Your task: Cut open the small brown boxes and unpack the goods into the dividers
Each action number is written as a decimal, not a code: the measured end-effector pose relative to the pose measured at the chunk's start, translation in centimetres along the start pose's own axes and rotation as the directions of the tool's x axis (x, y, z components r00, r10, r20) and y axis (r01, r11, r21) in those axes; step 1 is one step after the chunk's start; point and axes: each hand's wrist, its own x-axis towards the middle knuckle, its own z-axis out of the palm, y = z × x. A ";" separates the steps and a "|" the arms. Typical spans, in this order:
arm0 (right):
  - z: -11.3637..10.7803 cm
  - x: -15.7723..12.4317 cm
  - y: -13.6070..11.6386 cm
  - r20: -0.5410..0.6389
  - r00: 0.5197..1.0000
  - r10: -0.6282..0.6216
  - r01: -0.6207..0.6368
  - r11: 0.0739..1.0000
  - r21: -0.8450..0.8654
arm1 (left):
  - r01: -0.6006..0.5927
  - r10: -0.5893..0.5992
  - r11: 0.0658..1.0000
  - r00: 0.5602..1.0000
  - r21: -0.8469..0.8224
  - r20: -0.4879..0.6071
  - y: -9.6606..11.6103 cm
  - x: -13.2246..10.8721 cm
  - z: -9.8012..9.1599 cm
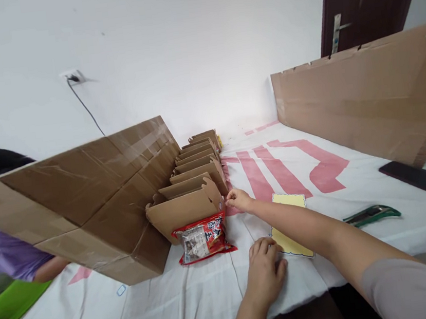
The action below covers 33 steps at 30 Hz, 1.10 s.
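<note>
My right hand [240, 200] reaches forward with thumb and fingertips pinched together beside the right edge of the nearest open cardboard box [184, 209]. What the pinch holds, if anything, is too small to make out. In front of that box lies a red and clear snack bag [204, 239] with white lettering, just left of the pinched fingers. Flat on the cloth rests my left hand [264, 269], open, its fingertips at the left edge of a yellow card [293, 243] with a dark wavy border. My right forearm crosses above this card and hides its middle.
Several more open boxes [197, 161] run back in a row along a cardboard partition [123, 191]. To the right are a green utility knife [375, 213], a black flat object [423, 180] and another cardboard panel [361, 105]. Beyond the left partition sits a person in a purple sleeve [11, 254].
</note>
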 end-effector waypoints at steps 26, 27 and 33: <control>-12.7 -3.5 -1.5 0.117 0.989 0.095 -0.024 0.864 -0.502 | -0.024 0.024 1.000 1.000 0.014 -0.016 -0.4 -0.1 0.1; -14.3 -4.0 -1.1 0.122 0.983 0.135 -0.048 0.841 -0.540 | -0.026 0.026 1.000 0.999 0.012 -0.020 -0.4 -0.1 0.1; -17.4 -7.0 1.8 -0.005 0.986 0.165 -0.131 0.769 -0.626 | -0.030 0.030 1.000 0.999 0.009 -0.021 -0.4 0.2 0.1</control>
